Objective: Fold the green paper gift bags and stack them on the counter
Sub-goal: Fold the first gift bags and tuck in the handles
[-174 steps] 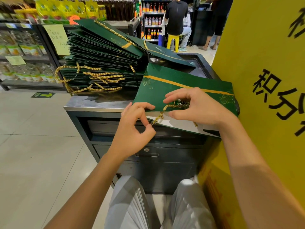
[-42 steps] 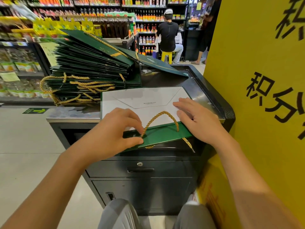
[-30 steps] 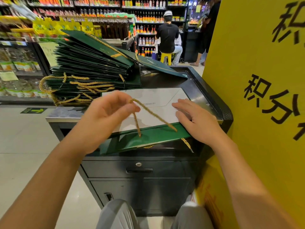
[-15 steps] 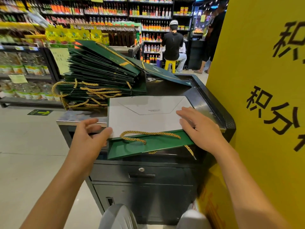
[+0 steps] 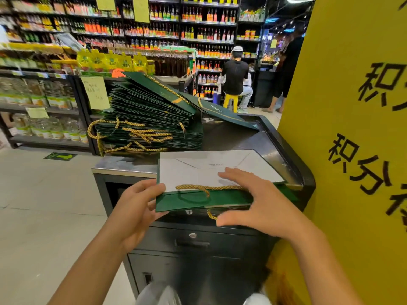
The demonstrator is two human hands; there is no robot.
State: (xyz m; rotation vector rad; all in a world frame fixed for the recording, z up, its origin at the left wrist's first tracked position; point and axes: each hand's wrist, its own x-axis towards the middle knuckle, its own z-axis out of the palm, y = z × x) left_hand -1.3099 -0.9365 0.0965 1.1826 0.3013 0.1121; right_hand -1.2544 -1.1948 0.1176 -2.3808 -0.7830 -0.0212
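Gripping a flattened bag (image 5: pixel 209 170) at the near edge of the table (image 5: pixel 273 154), white side up, with a green band folded over along the front and a gold cord (image 5: pixel 207 187) lying across the seam. Overhanging the table edge a little toward the body. Just behind it to the left, a tall stack (image 5: pixel 149 119) of folded bags, upper ones tilted, cords spilling off the near end.

Judged light, being card-weight paper: stiff in the flat panels, willing to bend only at the creases, and smooth enough to slide on metal or on the stack. Probably easy to dent at the corners, so best taken by the two short edges or by the folded front. Never by the cord, for fear of swinging it open. Best carried level and laid down flat.

Left hand (image 5: pixel 136 208) at the bag's left end: fingers (image 5: pixel 154 187) close together on top of the corner, thumb reaching under the green band, pinching the edge. Right hand (image 5: pixel 259 203) over the right half: fingers (image 5: pixel 233 173) slightly spread and nearly straight, pressing on the white face, thumb seemingly hooked beneath the front edge beside a loop of cord, clamping the fold. Probably ready for lifting onto the stack.
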